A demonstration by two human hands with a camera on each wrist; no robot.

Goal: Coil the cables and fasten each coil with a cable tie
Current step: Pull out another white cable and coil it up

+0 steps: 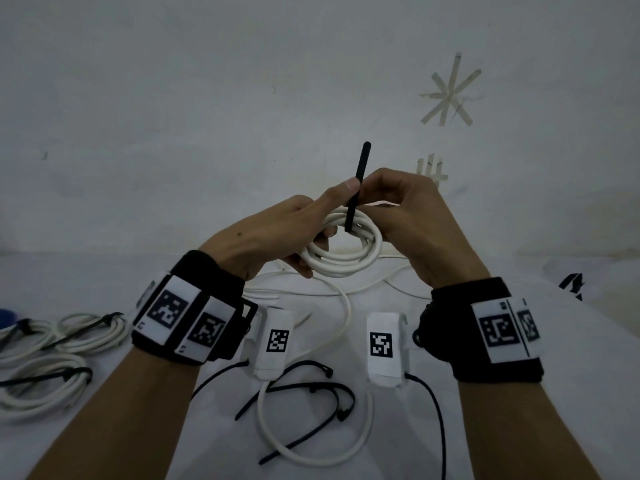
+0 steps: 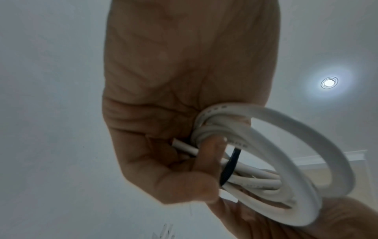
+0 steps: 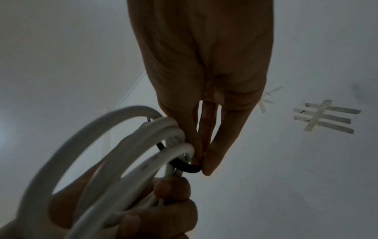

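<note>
both hands are raised: left hand [image 1: 277, 230] gripping the coiled white round cable [image 1: 341, 251], right hand [image 1: 408, 216] pinching the thin black plastic cable tie [image 1: 356, 188]; keeping loops bunched should help threading.

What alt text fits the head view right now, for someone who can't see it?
Both hands hold a white cable coil above the table; the left hand grips the coil while the right hand pinches a black cable tie standing upright through it. Tied coils lie at left.

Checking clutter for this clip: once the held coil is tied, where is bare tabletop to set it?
Bare cloth lies far right of the right hand and beyond the tied coils at far left. Loose ties and cable crowd the centre.
</note>
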